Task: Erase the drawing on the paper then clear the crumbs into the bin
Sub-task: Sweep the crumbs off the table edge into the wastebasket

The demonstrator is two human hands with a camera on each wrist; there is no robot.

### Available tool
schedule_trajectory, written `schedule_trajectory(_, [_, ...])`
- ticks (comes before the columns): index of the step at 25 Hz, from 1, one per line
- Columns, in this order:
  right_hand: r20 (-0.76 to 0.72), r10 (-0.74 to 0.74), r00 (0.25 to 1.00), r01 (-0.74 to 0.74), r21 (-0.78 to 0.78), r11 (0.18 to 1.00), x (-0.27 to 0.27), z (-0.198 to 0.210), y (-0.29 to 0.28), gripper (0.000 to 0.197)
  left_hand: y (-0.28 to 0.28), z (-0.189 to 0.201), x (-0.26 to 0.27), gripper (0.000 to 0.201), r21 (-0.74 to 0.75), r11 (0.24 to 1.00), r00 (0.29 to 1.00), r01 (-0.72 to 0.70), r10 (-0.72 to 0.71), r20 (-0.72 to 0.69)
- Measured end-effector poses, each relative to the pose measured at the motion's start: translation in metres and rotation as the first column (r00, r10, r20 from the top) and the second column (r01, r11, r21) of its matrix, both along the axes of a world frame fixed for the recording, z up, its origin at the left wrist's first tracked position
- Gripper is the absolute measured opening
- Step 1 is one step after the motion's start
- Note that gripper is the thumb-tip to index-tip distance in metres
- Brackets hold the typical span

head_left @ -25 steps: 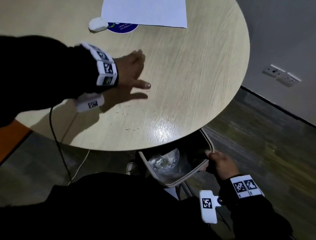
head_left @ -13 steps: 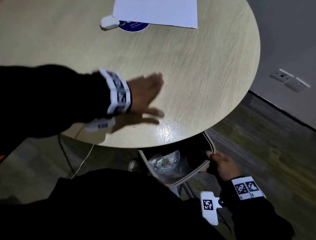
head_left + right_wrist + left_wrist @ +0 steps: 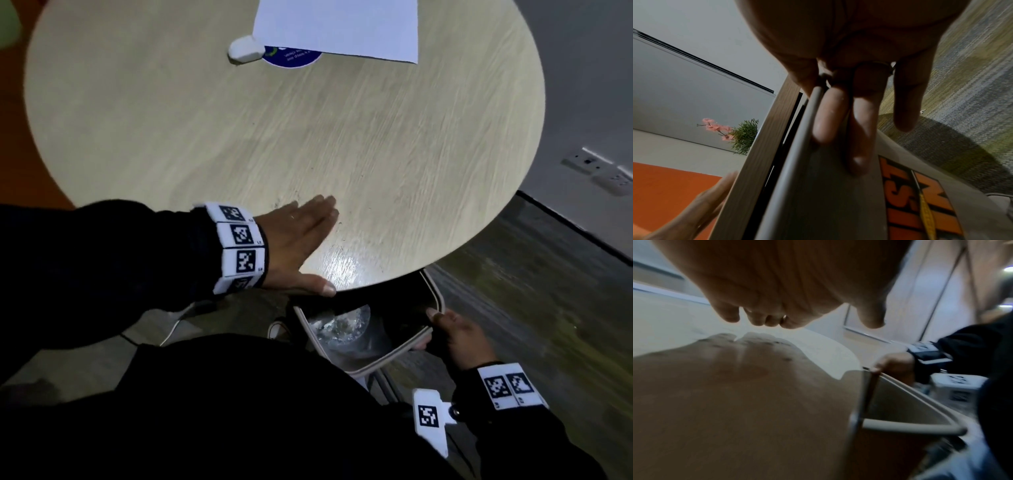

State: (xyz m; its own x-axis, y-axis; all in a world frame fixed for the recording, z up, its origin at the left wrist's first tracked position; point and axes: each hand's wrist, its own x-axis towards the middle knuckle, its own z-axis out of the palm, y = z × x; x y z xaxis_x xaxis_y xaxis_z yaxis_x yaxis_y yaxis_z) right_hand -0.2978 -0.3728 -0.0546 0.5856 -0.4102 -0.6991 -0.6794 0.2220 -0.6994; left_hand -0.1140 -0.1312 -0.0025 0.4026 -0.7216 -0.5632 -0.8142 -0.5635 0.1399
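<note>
My left hand lies flat on the round wooden table, fingers straight and together, thumb at the near edge. A few dark crumbs dot the wood by its fingertips. Just below that edge is the grey bin, tilted, with clear plastic rubbish inside. My right hand grips its rim, thumb inside and fingers flat on the outer wall. The white paper lies at the far side with the white eraser beside it. In the left wrist view the bin rim sits right against the table edge.
A round blue sticker shows from under the paper. Wall sockets are low on the right wall above a patterned carpet. A small plant with pink flowers stands beyond the table. A cable hangs under the table.
My left hand has swept across the table toward the near edge above the bin, and its fingers have drawn together. My right hand has kept hold of the bin rim.
</note>
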Motion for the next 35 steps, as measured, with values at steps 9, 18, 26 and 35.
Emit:
schedule_trajectory(9, [0.010, 0.000, 1.000, -0.001, 0.018, 1.000, 0.000, -0.003, 0.005, 0.027, 0.026, -0.010, 0.003, 0.129, 0.043, 0.983, 0.984, -0.177, 0.176, 0.021])
schedule_trajectory(18, [0.028, 0.007, 1.000, -0.007, 0.011, 1.000, 0.001, 0.004, 0.005, 0.021, 0.039, 0.002, 0.087, 0.118, -0.077, 0.828, 0.823, -0.555, 0.560, 0.094])
schedule_trajectory(26, [0.015, -0.049, 0.999, 0.048, 0.062, 0.997, -0.002, -0.001, 0.003, 0.025, 0.031, -0.012, 0.060, 0.118, -0.028, 0.981, 0.974, -0.191, 0.193, 0.120])
schedule_trajectory(35, [0.009, -0.020, 1.000, 0.019, 0.025, 1.000, 0.000, -0.003, 0.002, 0.022, 0.034, -0.013, 0.077, 0.120, -0.073, 0.950, 0.935, -0.302, 0.310, 0.171])
